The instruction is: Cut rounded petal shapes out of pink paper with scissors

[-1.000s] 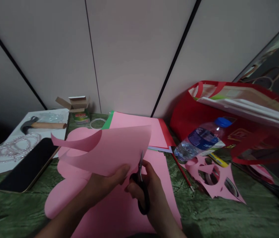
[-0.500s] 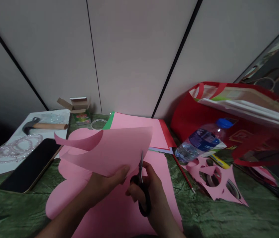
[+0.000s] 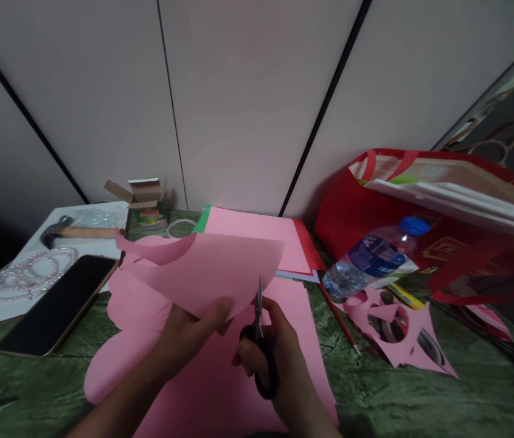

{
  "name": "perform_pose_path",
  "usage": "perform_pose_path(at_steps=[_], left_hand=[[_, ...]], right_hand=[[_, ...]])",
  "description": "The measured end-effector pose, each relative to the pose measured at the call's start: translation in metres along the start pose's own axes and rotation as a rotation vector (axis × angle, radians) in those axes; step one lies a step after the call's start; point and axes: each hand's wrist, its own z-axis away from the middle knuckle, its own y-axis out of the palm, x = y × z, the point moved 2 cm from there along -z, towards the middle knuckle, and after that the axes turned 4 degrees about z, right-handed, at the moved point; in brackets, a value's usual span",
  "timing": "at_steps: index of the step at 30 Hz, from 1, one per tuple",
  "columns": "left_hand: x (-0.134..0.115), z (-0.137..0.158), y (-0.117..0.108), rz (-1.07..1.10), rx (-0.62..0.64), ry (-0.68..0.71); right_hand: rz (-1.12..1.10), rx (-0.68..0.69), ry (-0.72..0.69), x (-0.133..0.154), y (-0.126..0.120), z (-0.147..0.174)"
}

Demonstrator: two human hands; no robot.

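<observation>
Pinched between the thumb and fingers of my left hand (image 3: 197,334) is a pink paper sheet (image 3: 220,267), raised above the table and curling at its left end. My right hand (image 3: 279,347) grips a pair of black-handled scissors (image 3: 259,322), fingers through the loops. The blades point away from me and meet the right lower edge of the held sheet. Below both hands lies a stack of pink paper (image 3: 229,395). Rounded pink paper pieces (image 3: 120,359) are piled to the left, partly hidden by my left arm and the held sheet.
To the left are a phone (image 3: 60,304), a hammer (image 3: 87,232), bead strings (image 3: 33,274) and an open small box (image 3: 149,207). A water bottle (image 3: 370,255), red bag (image 3: 343,194), red pencil (image 3: 341,319) and cut pink scraps (image 3: 402,340) lie right. Coloured sheets (image 3: 257,222) lie behind.
The held pink sheet has turned slightly, its curled left strip shifting right and up. The scissors and my right hand stay almost in place at its edge.
</observation>
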Motion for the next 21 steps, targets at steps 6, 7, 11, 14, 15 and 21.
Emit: perform_pose_path(at_steps=[6,7,11,14,15,21], left_hand=[[-0.002,-0.001,0.004,0.044,0.052,0.047],[-0.003,-0.001,0.005,0.026,0.045,0.032],[-0.006,0.003,0.008,-0.018,0.023,-0.046],[-0.01,0.008,0.012,-0.003,-0.034,-0.087],[-0.013,0.01,0.014,0.011,-0.052,-0.097],[-0.023,0.012,0.019,0.031,-0.042,-0.106]], right_hand=[[-0.011,0.004,0.02,-0.003,0.002,-0.005],[-0.015,0.0,0.028,-0.004,0.002,-0.005],[-0.051,0.049,-0.018,-0.005,0.001,-0.004],[-0.13,0.12,-0.122,-0.001,0.0,0.0],[-0.151,0.133,-0.137,-0.001,-0.001,0.0],[-0.16,0.14,-0.146,-0.003,-0.004,-0.002]])
